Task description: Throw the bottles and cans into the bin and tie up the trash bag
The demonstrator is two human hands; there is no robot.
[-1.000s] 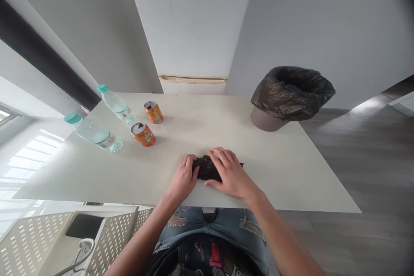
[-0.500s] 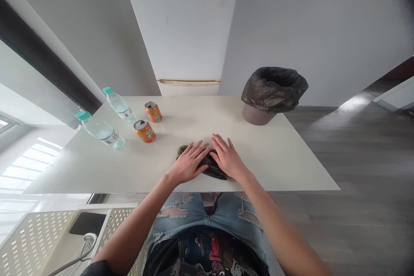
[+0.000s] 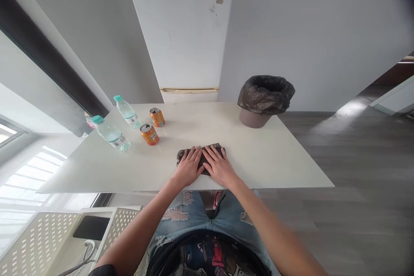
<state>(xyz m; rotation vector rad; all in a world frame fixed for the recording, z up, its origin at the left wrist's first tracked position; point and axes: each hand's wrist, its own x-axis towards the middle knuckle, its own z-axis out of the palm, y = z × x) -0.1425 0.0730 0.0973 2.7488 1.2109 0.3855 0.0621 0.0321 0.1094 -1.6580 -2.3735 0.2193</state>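
Observation:
A folded dark plastic bag (image 3: 203, 156) lies on the white table (image 3: 265, 159) near its front edge. My left hand (image 3: 188, 167) rests flat on the bag's left half, fingers stretched out. My right hand (image 3: 218, 165) lies flat on its right half, fingers spread too. The two hands touch each other at the middle of the bag. Most of the bag is hidden under them.
Two water bottles with teal caps (image 3: 111, 133) (image 3: 126, 111) and two orange drink cans (image 3: 149, 134) (image 3: 157, 117) stand at the table's left. A bin lined with a dark bag (image 3: 264, 99) stands at the far right corner. A white fridge (image 3: 184, 39) is behind the table.
Both hands have gone from gripping the bag's ends to lying flat on it side by side. The bag now looks flatter and more compact. The camera has tilted up.

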